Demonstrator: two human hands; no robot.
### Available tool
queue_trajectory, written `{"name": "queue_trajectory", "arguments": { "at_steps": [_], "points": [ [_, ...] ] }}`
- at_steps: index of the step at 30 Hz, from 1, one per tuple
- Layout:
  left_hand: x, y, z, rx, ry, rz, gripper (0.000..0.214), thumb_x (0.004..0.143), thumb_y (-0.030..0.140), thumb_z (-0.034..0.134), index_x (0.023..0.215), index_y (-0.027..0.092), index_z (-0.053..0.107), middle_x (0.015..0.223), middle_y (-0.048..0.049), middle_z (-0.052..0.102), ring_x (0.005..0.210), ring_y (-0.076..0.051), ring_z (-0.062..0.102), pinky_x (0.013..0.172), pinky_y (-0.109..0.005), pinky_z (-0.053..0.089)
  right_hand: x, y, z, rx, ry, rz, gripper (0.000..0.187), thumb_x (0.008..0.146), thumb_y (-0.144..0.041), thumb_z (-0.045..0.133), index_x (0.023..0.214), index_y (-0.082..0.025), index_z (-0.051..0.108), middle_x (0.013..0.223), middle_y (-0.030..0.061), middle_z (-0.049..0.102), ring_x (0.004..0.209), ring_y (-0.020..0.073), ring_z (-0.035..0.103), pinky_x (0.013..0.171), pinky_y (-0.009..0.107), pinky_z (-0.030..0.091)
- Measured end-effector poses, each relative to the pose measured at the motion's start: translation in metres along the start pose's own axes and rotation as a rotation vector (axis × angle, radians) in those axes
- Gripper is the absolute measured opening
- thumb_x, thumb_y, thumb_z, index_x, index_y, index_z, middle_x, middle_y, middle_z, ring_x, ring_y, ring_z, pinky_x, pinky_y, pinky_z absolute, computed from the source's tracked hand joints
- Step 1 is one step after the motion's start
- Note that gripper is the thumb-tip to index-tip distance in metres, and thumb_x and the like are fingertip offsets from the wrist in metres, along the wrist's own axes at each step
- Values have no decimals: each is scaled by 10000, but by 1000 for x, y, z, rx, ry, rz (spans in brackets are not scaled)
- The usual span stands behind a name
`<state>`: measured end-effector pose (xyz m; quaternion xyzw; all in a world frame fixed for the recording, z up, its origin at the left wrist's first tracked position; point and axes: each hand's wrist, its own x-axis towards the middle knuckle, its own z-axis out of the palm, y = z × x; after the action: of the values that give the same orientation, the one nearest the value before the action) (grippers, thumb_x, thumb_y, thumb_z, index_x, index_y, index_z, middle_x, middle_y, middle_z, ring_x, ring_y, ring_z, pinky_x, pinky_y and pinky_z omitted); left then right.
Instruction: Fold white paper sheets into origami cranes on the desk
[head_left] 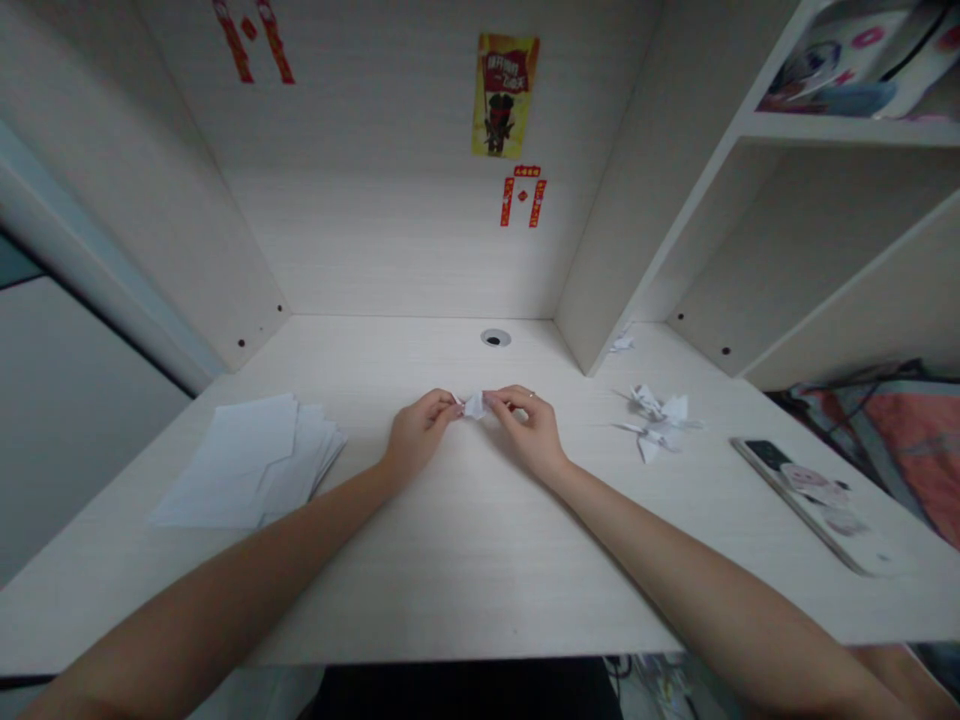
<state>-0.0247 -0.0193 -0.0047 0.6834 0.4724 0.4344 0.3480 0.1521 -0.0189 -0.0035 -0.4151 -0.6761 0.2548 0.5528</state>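
Observation:
A small folded white paper [475,406] is held between my two hands above the middle of the desk. My left hand [421,428] pinches its left end with thumb and fingers. On the other side, my right hand [529,428] grips the right end, with a ring on one finger. The fingertips cover both ends of the paper, so its full shape is hidden. To the right lie several folded paper cranes [656,410], close together on the desk. A stack of white paper sheets [251,450] lies left of my left hand, its edges fanned out.
A phone [814,505] in a decorated case lies at the right of the desk [450,560]. Another bit of white paper [621,344] sits by the shelf divider [607,260]. A round cable hole [496,338] is near the back panel. Red fabric [919,440] lies at far right.

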Motion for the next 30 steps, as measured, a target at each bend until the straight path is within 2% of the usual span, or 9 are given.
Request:
{"name": "queue_trajectory", "arguments": {
  "at_steps": [6,11,14,17,21,24,30],
  "points": [
    [0,1,0,52,2,5,180,805,373,515,810,209,588,817,-5,651,788,-149,629,730,-239,462,-3,2,2,-104,-40,-28,181,803,-271,559,913,-218,693,868,58,695,762,175,591,705,304,459],
    [1,3,1,-52,56,-49,223,771,387,564,891,198,561,772,-4,651,741,-143,626,666,-229,461,-4,1,0,-179,5,-41,148,785,-245,557,848,-226,690,850,43,703,764,181,602,738,322,463],
    [-1,8,1,-5,50,-75,244,750,426,580,837,198,589,696,13,650,669,-136,609,618,-225,452,-4,-1,-2,-232,31,-83,126,778,-233,565,827,-233,682,830,39,698,804,196,598,769,344,456],
    [-3,12,0,78,-17,-31,243,738,434,593,806,210,658,782,-6,694,745,-153,624,712,-251,464,-4,-5,-3,-268,-26,-159,112,772,-218,572,812,-242,673,839,37,694,854,206,590,816,369,443],
    [-4,9,0,125,-25,8,260,740,433,595,857,224,695,846,-8,710,799,-167,638,772,-261,466,-5,-7,-2,-266,-113,-233,96,767,-225,586,802,-247,672,858,29,693,866,199,582,821,363,440],
    [-2,5,0,129,-35,17,268,743,433,593,868,221,696,850,-9,710,790,-167,638,762,-257,473,-5,-5,0,-210,-104,-191,104,786,-241,577,815,-242,677,845,30,696,851,192,586,822,351,435],
    [-1,4,1,109,-48,15,251,766,386,567,894,213,696,879,-26,710,786,-169,638,735,-255,486,-3,2,4,-66,2,50,177,798,-338,556,821,-204,669,816,37,688,769,175,595,723,300,441]
  ]
}}
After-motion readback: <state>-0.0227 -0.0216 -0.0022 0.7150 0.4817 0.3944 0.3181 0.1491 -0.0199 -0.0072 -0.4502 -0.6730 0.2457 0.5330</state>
